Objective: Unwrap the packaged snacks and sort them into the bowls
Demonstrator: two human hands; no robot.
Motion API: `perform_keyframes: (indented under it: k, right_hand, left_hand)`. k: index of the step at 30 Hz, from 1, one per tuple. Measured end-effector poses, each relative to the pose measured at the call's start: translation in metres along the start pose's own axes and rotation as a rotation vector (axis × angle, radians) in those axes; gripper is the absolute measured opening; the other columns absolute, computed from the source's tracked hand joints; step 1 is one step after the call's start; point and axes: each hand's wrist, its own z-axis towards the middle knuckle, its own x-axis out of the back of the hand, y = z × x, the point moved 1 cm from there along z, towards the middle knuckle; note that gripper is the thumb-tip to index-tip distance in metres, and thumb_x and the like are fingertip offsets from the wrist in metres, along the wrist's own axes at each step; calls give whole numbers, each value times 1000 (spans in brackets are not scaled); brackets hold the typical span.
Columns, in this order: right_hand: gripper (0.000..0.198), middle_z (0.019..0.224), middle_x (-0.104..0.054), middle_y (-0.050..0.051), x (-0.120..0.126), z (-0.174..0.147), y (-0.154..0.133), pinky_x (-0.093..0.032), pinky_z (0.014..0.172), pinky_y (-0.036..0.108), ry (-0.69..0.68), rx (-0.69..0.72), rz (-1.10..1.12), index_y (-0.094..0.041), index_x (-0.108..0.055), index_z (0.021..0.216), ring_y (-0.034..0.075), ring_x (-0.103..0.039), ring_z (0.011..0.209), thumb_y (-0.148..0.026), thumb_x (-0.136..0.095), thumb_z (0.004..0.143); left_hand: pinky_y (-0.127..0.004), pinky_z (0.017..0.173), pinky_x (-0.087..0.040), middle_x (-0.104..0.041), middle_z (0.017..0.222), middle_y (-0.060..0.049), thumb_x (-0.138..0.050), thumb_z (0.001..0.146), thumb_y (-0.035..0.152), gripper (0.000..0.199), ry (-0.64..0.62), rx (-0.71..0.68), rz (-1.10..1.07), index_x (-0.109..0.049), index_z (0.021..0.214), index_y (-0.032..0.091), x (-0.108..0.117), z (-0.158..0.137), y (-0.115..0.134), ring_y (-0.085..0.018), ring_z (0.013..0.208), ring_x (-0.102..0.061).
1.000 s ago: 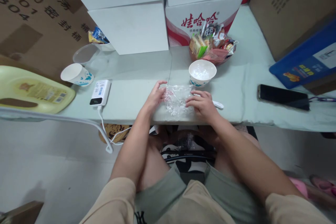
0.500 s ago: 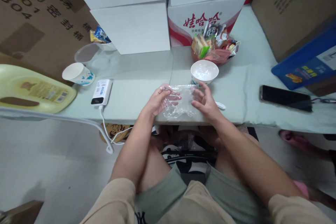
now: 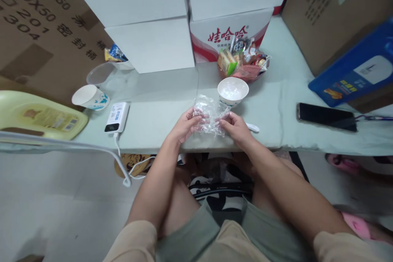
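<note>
A crumpled sheet of clear plastic film (image 3: 210, 112) is stretched between my two hands, low over the front of the table. My left hand (image 3: 188, 124) pinches its left side, fingers partly behind the film. At the other side my right hand (image 3: 233, 126) grips it between thumb and fingers. Just beyond the film stands a white paper bowl (image 3: 233, 90) with a blue pattern; shiny clear material shows inside it. A white plastic handle (image 3: 253, 127) lies beside my right hand, its other end hidden.
Behind the bowl sits a basket of packaged snacks (image 3: 245, 69). A white power bank (image 3: 117, 117) with a cable, a paper cup (image 3: 91, 97) and a yellow jug (image 3: 43, 116) are at left. A phone (image 3: 327, 117) and a blue container (image 3: 353, 71) lie right. Boxes (image 3: 150, 45) line the back.
The film, flatter and spread wider before, is now bunched and crinkled. My right hand has closed from loosely spread fingers into a pinch. The camera view has shifted slightly.
</note>
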Motion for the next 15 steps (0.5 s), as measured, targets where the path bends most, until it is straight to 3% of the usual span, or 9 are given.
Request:
perform_keyframes:
  k: [5, 12, 15]
  right_hand:
    - [40, 59, -59, -7, 0, 0, -7, -43, 47, 25, 46, -61, 87, -26, -47, 86, 13, -55, 50, -51, -73, 68]
    - [52, 63, -64, -7, 5, -1, -12, -45, 50, 25, 0, -40, 136, -26, -48, 100, 13, -60, 50, -54, -77, 66]
    - [55, 64, -65, -6, 7, -2, -13, -46, 50, 25, -5, -55, 143, -26, -48, 104, 15, -62, 53, -55, -77, 66]
  left_hand:
    - [-22, 57, -51, -71, 73, 0, -85, 64, 42, 49, 75, -25, 100, -56, 96, 19, 2, 1, -1, -13, 61, -65]
    - [-27, 54, -53, -60, 60, 6, -82, 64, 41, 53, 62, 120, 72, -62, 105, 17, 3, 2, 3, -14, 52, -62]
    - [-23, 51, -48, -57, 56, 7, -82, 64, 36, 47, 97, 45, 86, -63, 103, 16, 4, 3, 4, -10, 47, -57]
